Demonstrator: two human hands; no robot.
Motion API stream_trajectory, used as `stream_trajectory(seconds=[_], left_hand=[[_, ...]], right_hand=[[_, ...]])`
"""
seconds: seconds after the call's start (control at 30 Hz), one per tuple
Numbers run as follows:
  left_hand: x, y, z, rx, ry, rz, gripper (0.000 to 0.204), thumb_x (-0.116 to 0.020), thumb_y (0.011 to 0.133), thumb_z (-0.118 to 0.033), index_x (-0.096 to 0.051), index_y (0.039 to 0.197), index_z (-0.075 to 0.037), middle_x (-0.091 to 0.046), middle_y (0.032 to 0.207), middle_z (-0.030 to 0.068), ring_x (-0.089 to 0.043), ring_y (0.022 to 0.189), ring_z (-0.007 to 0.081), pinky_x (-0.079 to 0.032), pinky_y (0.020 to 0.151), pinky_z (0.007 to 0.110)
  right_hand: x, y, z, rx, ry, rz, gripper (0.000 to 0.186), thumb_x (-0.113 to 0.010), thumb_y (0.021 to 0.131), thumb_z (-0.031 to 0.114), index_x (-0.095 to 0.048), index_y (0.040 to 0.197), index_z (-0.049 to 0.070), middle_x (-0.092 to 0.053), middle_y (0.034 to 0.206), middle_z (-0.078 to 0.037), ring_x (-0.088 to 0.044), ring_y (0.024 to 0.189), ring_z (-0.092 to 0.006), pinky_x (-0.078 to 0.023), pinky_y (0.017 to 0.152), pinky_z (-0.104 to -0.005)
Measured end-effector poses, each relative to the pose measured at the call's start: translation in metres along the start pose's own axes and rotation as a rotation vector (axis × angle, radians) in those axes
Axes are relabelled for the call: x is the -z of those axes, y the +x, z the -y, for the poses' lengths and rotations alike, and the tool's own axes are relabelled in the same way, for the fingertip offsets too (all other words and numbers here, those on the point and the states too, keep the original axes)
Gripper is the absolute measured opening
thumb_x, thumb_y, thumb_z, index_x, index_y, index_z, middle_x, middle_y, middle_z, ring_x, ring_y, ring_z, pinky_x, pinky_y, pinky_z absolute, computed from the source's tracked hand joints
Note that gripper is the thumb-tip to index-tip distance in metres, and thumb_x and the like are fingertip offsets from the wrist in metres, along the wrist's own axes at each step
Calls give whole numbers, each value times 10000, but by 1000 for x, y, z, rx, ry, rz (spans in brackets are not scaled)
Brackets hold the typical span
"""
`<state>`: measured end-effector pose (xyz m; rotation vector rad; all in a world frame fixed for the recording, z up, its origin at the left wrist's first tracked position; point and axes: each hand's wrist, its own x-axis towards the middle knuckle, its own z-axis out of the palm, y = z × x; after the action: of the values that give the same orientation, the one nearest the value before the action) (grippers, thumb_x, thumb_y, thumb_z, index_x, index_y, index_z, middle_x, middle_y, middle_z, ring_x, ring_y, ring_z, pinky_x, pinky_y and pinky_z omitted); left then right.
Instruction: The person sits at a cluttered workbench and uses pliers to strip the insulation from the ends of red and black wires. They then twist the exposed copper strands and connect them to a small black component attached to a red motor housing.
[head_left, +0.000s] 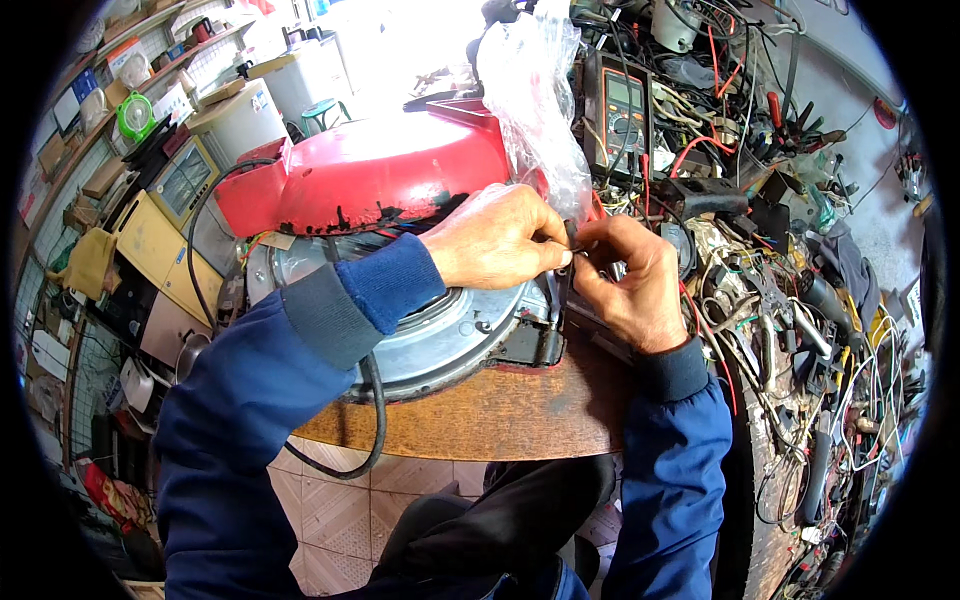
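My left hand (505, 240) reaches across a round grey metal base (405, 370), its fingers closed in a pinch at the base's right edge. Just right of it my right hand (630, 285) is bent closed at the same spot, on something small and dark that I cannot make out; fingertips hide much of it. A red housing (365, 165) with chipped, blackened edges rests over the back of the base. A clear plastic bag (530, 110) lies behind my hands. A black cable (375, 425) loops down at the base's front left.
The base sits on a wooden table (480, 420). A multimeter (620, 110) stands at back right, beside tangled wires and tools (800, 340) crowding the right side. At left are a yellow cabinet (160, 260), a small green fan (135, 117) and cluttered shelves.
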<state>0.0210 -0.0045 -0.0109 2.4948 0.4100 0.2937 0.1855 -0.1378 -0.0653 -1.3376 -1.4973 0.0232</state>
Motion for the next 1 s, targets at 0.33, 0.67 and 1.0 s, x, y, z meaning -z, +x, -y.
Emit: stream_trajectory(seconds=[0.33, 0.67, 1.0], left_hand=[[-1, -2, 4, -32, 44, -35, 229, -728, 891, -221, -775, 1002, -26, -737, 842, 196, -750, 804, 297, -562, 734, 400], [-2, -1, 3, -71, 83, -46, 240, -717, 890, -231, -784, 1011, -35, -747, 872, 201, -754, 827, 325, -573, 752, 401], [-3, -1, 4, -79, 66, -60, 227, -724, 882, -202, -771, 994, -10, -737, 855, 204, -745, 802, 310, -558, 730, 395]], right_hand=[[-4, -1, 3, 24, -32, 22, 160, -717, 821, 6, -736, 978, -18, -705, 882, -162, -729, 791, -303, -556, 721, -366], [-4, -2, 9, -194, 196, -20, 148, -719, 849, 34, -740, 981, -31, -726, 896, -124, -692, 780, -184, -543, 717, -312], [-4, -4, -10, -180, 207, 43, 91, -717, 816, 14, -715, 899, -22, -701, 826, -103, -675, 790, -171, -525, 746, -321]])
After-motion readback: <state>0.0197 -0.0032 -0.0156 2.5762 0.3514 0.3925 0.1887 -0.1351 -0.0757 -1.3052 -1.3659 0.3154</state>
